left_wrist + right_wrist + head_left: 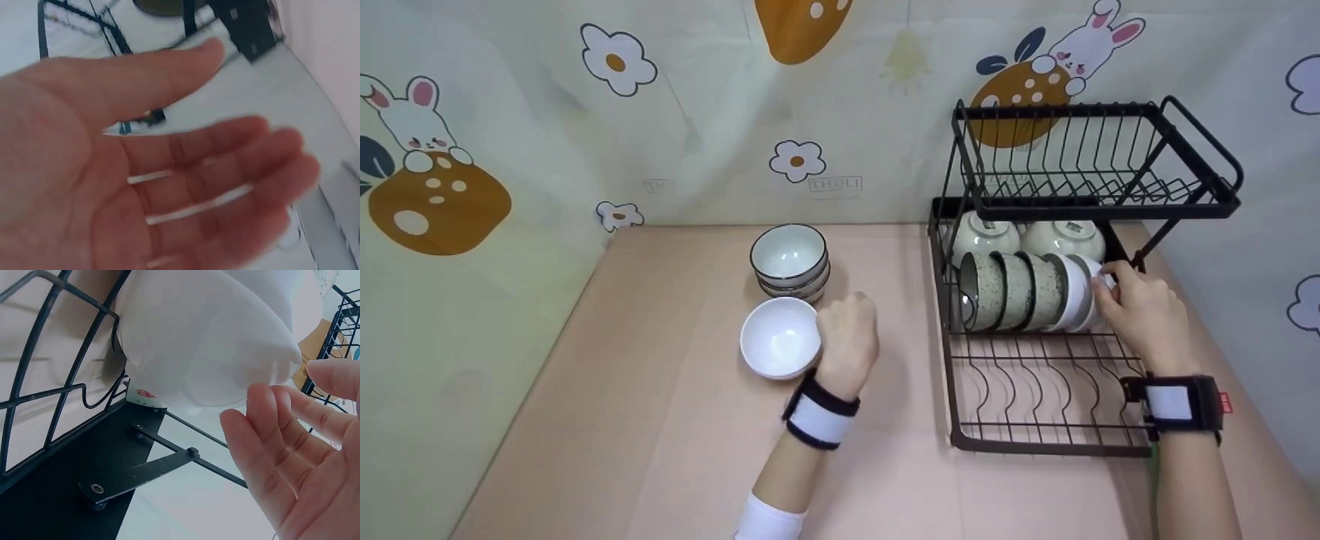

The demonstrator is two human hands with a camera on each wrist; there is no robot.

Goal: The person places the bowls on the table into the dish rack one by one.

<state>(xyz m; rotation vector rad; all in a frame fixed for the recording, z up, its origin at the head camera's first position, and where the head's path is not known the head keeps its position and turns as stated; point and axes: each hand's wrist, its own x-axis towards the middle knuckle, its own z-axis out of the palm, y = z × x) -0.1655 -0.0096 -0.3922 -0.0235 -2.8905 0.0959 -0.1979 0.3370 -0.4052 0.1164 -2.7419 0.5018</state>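
In the head view my left hand [849,337] is beside a white bowl [780,337] on the table, overlapping its right rim. The left wrist view shows that hand's fingers [225,185] loosely bent, with nothing in the palm. My right hand [1144,315] is at the right end of a row of bowls standing on edge in the dish rack [1050,450]. Its fingertips [261,396] are right at the edge of the end white bowl [208,343], not curled round it. Left of the white bowls in the row come speckled, dark-rimmed bowls [1012,292].
Behind the single white bowl stands a stack of dark-rimmed bowls [789,255]. Two pale bowls [1065,238] lie upside down at the rack's back. The rack's upper tier [1099,202] overhangs them. A patterned sheet [697,112] hangs behind the table.
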